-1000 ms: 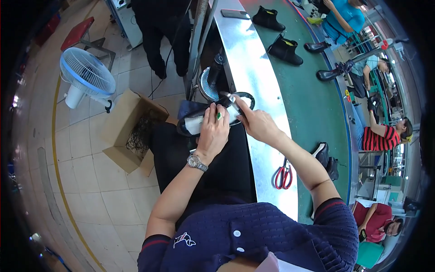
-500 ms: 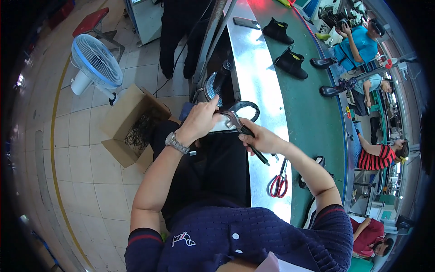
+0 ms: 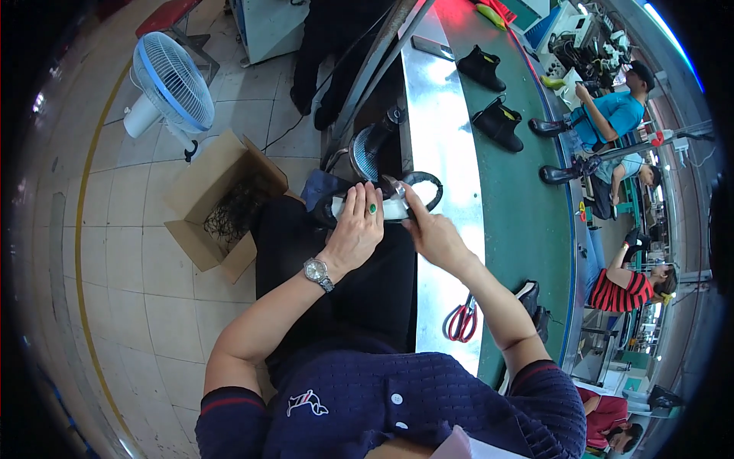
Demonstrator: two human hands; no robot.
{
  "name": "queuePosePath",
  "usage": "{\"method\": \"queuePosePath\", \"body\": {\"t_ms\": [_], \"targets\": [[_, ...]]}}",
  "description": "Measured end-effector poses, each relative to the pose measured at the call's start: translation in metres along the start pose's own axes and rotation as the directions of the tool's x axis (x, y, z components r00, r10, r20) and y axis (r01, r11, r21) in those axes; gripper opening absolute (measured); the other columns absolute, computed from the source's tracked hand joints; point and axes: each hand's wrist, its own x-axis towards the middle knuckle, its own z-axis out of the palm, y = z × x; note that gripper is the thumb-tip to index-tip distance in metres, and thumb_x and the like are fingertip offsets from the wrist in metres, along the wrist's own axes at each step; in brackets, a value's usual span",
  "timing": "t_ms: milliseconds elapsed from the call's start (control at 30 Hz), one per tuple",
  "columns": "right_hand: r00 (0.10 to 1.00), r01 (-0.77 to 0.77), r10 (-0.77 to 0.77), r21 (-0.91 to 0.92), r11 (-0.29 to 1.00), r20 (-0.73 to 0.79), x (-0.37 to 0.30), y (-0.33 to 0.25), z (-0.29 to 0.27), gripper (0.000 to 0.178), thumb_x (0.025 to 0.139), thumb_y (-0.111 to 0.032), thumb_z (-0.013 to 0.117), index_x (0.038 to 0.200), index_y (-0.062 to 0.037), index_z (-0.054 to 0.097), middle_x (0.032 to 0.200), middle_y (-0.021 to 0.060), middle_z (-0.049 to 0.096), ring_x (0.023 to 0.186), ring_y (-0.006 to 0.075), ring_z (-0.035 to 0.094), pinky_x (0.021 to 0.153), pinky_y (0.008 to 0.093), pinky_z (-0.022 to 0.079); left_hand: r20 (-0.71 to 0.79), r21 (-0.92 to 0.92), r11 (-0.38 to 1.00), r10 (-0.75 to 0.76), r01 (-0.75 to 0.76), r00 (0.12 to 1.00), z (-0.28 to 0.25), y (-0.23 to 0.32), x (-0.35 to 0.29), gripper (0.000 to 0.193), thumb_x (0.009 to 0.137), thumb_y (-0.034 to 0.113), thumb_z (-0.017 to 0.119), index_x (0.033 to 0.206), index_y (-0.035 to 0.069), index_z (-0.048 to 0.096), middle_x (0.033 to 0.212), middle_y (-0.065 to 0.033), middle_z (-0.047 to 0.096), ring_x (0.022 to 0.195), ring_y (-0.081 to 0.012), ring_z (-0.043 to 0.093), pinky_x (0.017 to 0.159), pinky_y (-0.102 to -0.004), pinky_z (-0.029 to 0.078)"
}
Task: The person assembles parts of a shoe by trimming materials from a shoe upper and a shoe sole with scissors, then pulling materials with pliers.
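A black shoe upper with a white bottom (image 3: 394, 209) lies across the space between my lap and the metal bench edge, its black rim curving up on the right. My left hand (image 3: 358, 229) rests on its near left part, the fingers stretched out flat over the white bottom and the thumb hidden. My right hand (image 3: 440, 236) is closed round metal-headed lasting pincers (image 3: 396, 186); their head touches or hangs just above the shoe, and the handles are hidden by the hand. Red-handled scissors (image 3: 462, 321) lie on the bench below my right forearm.
Finished-looking black boots (image 3: 498, 125) stand on the green conveyor (image 3: 527, 206), beyond the metal bench (image 3: 443, 145). A phone (image 3: 433, 47) lies at the bench's far end. On the left are an open cardboard box (image 3: 195, 183) and a fan (image 3: 173, 80). Several people sit across the conveyor.
My left hand has flattened onto the shoe from a pointing pose. The pincers have turned, so their handles no longer show below my right hand. The whole view has shifted slightly.
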Motion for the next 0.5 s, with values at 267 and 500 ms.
{"method": "queuePosePath", "body": {"t_ms": [267, 500], "targets": [[0.977, 0.034, -0.02, 0.062, 0.998, -0.211, 0.009, -0.018, 0.004, 0.066, 0.092, -0.013, 0.053, 0.149, -0.014, 0.02, 0.065, 0.0231, 0.062, 0.061, 0.0421, 0.063, 0.06, 0.0516, 0.049, -0.129, -0.131, 0.991, -0.042, 0.025, 0.991, 0.005, -0.003, -0.008, 0.042, 0.084, 0.006, 0.056, 0.119, -0.015, 0.05, 0.118, -0.0283, 0.054, 0.12, -0.0447, 0.049, 0.107, -0.048, 0.036], [0.957, 0.064, 0.005, 0.229, 0.971, -0.289, 0.012, -0.03, 0.001, 0.064, 0.091, -0.012, 0.053, 0.147, -0.013, 0.022, 0.067, 0.0248, 0.062, 0.061, 0.0435, 0.062, 0.06, 0.0521, 0.048, -0.195, -0.26, 0.963, -0.129, 0.076, 0.972, 0.012, -0.003, -0.011, 0.047, 0.075, 0.008, 0.07, 0.114, -0.012, 0.053, 0.114, -0.0232, 0.054, 0.122, -0.0416, 0.047, 0.107, -0.0451, 0.036]]}}
